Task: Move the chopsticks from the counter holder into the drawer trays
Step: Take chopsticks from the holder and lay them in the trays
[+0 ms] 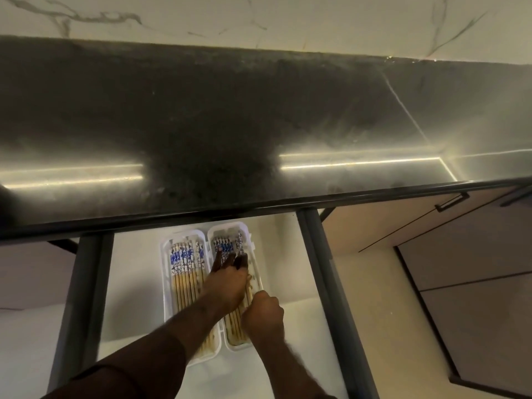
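Observation:
Two white trays lie side by side in the open drawer. The left tray holds a row of wooden chopsticks with blue and white patterned tops. The right tray holds several more chopsticks of the same kind. My left hand lies flat over the chopsticks in the right tray, fingers stretched forward. My right hand is curled at the near right edge of that tray, fingers closed on the chopsticks' plain ends. The counter holder is out of view.
A dark, glossy counter overhangs the drawer's back. Grey drawer sides run left and right. Closed cabinet fronts with a dark handle stand to the right. A marble wall rises behind the counter.

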`<state>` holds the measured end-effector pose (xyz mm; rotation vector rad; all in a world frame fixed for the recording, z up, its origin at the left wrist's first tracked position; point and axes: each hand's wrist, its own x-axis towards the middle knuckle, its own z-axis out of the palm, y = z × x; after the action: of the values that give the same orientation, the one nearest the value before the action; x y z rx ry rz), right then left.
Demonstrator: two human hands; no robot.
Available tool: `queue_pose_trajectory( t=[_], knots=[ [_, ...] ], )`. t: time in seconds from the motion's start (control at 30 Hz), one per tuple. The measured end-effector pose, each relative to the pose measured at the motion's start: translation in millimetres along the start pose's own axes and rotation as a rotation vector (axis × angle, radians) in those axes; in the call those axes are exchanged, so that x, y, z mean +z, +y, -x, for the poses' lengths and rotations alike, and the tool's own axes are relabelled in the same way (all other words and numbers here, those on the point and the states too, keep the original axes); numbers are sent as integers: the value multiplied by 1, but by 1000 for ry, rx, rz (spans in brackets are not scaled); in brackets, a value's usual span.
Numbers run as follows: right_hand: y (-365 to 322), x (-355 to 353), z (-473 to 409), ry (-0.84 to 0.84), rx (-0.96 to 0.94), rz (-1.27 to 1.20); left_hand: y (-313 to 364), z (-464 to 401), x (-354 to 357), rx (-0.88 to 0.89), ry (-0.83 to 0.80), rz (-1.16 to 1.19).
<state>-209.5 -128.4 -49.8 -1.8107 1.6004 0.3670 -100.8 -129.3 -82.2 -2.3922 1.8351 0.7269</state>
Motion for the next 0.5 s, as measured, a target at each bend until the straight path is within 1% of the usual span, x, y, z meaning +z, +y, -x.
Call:
queue_pose_trajectory(
  t=[0.07,0.13,0.3,0.5],
  knots=[
    [-1,3,0,6,-19,40,-2,-3,4,60,27,-110],
    [-1,7,0,31,-27,59,-4,-4,4,88,45,-169],
    [-2,19,3,140,-49,108,-3,-2,4,97,17,-231],
    [-2,26,5,167,-100,133,-1,0,2,105,-43,-318]
  ],
)
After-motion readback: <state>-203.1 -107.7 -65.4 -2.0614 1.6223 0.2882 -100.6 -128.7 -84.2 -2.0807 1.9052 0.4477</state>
